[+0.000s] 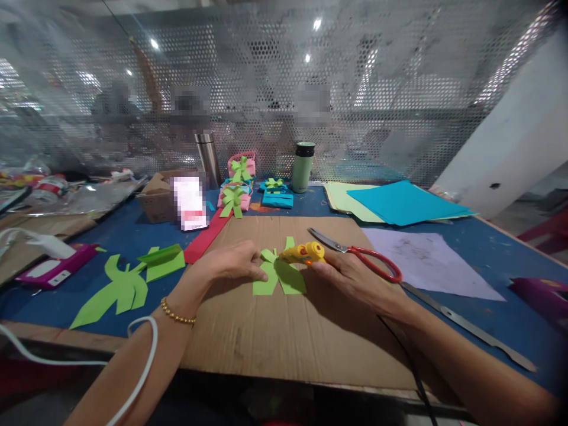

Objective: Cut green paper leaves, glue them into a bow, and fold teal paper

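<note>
In the middle of the cardboard sheet [248, 331] lies a light-green paper bow [293, 279] with two tails spreading toward me. My left hand [237, 260] comes in from the left, its fingers closed on the bow's left side. My right hand [348, 275] is wrapped round a yellow hot glue gun [306, 253]. The gun's nozzle points left at the centre of the bow; whether it touches the paper I cannot tell. Just behind my right hand lie scissors [377, 264] with red handles. More green paper pieces [119, 290] rest left of the cardboard.
Finished-looking paper pouches with green bows [235, 198] stand at the back, near a steel flask [207, 160] and a green tumbler [303, 168]. Blue paper sheets [408, 201] and a metal blade [470, 328] lie right. A white cable [146, 355] crosses my left forearm.
</note>
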### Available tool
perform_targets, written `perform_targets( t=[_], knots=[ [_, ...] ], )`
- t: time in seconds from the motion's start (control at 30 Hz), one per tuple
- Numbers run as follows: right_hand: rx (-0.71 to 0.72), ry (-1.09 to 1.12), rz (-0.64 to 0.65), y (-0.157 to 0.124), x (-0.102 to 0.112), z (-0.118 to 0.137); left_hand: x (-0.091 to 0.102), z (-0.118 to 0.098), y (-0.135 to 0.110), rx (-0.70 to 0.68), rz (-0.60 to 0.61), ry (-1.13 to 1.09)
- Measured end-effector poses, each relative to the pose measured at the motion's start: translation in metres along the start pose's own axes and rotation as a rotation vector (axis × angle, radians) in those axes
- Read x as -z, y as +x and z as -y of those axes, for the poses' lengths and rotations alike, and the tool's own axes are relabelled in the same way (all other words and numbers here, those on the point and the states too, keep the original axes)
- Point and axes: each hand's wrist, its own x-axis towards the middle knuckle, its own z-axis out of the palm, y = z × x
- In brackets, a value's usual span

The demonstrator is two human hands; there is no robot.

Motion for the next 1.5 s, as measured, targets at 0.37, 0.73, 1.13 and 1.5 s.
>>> perform_targets(
  t=[0.37, 0.73, 1.13, 1.5],
  knots=[
    [-0.009, 0.015, 0.041, -0.003, 0.003, -0.001, 0.0, 0.0, 0.0, 0.006, 0.008, 0.003],
    [-0.037, 0.037, 0.072, 0.0, 0.002, 0.012, 0.0, 0.0, 0.001, 0.015, 0.008, 0.033],
    [-0.019, 0.053, 0.044, 0.002, -0.001, 0.005, 0.0, -0.001, 0.0, 0.014, 0.013, 0.009],
    [-0.06, 0.034, 0.066, 0.0, 0.002, 0.008, -0.001, 0.0, 0.001, 0.026, 0.009, 0.019]
  ],
)
